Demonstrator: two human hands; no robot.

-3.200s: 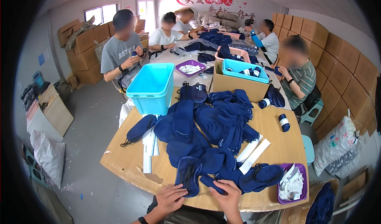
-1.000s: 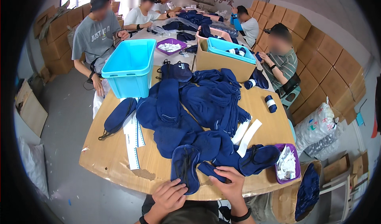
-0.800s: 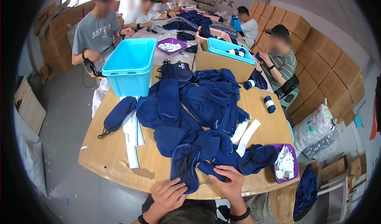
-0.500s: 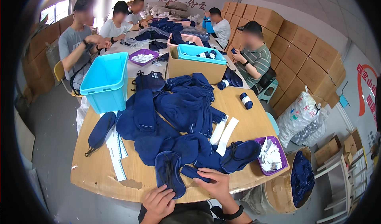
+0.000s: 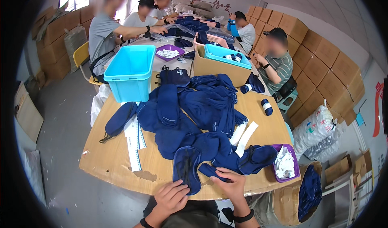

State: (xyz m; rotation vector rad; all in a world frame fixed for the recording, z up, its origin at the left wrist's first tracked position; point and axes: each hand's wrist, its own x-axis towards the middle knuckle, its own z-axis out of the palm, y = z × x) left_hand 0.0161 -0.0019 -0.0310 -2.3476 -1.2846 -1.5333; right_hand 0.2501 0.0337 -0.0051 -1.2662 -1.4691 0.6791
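Note:
A navy eye mask [image 5: 188, 165] with dark straps lies at the near table edge. My left hand [image 5: 173, 196] pinches its lower end between thumb and fingers. Just to the right, my right hand [image 5: 231, 185] grips a small rolled or folded navy cloth piece [image 5: 210, 171], its fingertips over the near end. Beyond both hands spreads a heap of navy fabric pieces and socks [image 5: 206, 106]. Another eye mask [image 5: 256, 160] lies right of the heap, and a navy pouch-like piece with a cord [image 5: 120, 121] rests on its left.
A light-blue bin [image 5: 129, 76] stands at the far left, a cardboard box [image 5: 220, 71] with a blue tray behind the heap. White strips [image 5: 246, 139], a purple basket of paper slips [image 5: 297, 173] and a rolled navy bundle [image 5: 266, 106] lie rightward. Several people sit or stand around the tables.
My view has turned a little left, so the scene sits farther right. Both hands keep their holds. The person at the far left now reaches forward across the table.

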